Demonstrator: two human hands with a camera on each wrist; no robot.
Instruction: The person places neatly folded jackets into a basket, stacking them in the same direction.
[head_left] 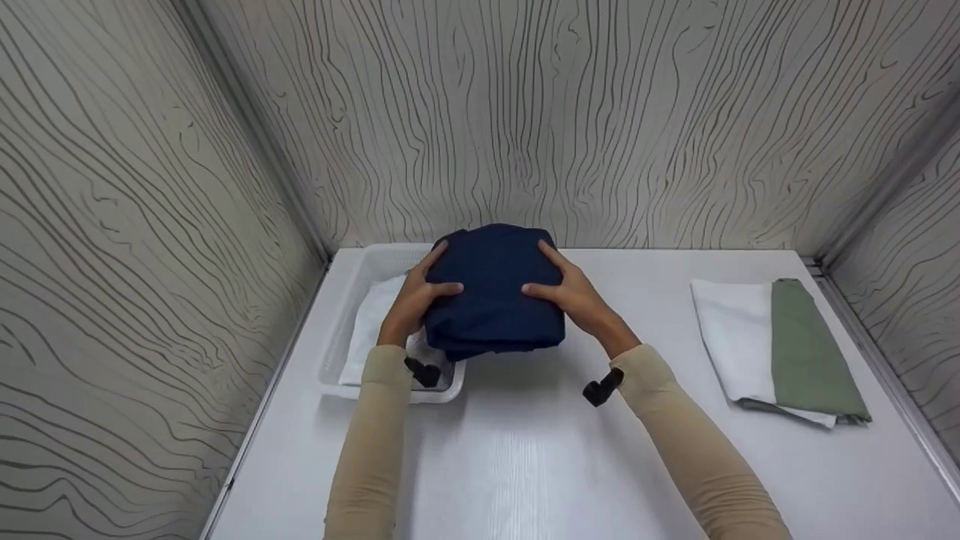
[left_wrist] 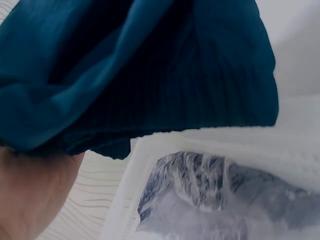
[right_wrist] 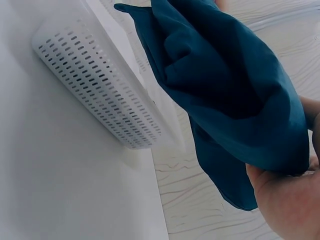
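Note:
A folded dark blue cloth [head_left: 495, 289] is held up between both hands, above the table and partly over the basket's right side. My left hand [head_left: 412, 300] grips its left edge, thumb on top. On the opposite edge my right hand [head_left: 581, 300] grips it the same way. Loose folds of the blue cloth [left_wrist: 225, 70] hang down in the left wrist view. Below it stands a white perforated basket [head_left: 341, 337], also seen from the side as a basket [right_wrist: 100, 82] in the right wrist view. Inside lie a white cloth [head_left: 371, 330] and a grey-patterned item [left_wrist: 200, 180].
A folded white and green cloth [head_left: 814, 352] lies on the right of the white table [head_left: 517, 465]. Walls with a wood-grain line pattern [head_left: 525, 120] stand behind and at both sides. The basket sits near the table's back left corner.

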